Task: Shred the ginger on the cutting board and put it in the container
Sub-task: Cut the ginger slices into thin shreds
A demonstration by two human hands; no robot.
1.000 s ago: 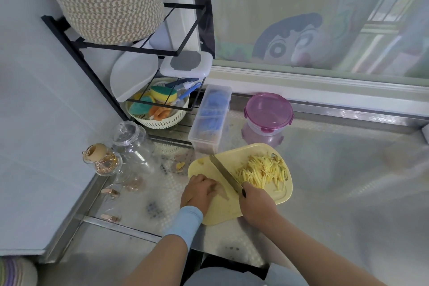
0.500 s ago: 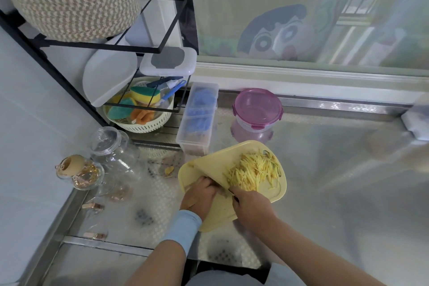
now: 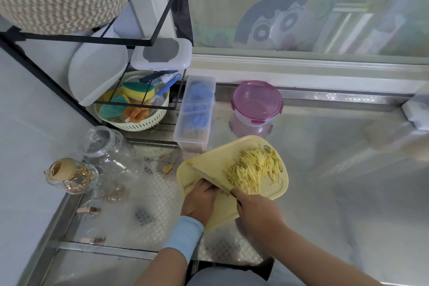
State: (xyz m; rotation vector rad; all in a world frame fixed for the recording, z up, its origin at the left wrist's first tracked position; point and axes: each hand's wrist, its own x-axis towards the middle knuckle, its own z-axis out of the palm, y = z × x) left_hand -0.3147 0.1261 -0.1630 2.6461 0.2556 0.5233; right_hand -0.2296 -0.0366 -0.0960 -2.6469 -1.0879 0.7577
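Nearest: right hand (image 3: 258, 213), fingers wrapped round the handle of the knife (image 3: 209, 177); blade blurred, lying across the cutting board (image 3: 222, 213). Left hand (image 3: 199, 199) just beside the blade, fingers curled knuckles-up on the board; what they pin down is hidden, cannot tell.

Beyond the blade: shredded ginger (image 3: 254, 169) heaped on the board's far right part.

Judgement: shreds light, moist, limp, apt to cling and scatter. Better scooped on the blade flat or pinched in bunches.

Farthest: container (image 3: 256, 104), pink lid on, on the surface (image 3: 325, 169) behind the board.
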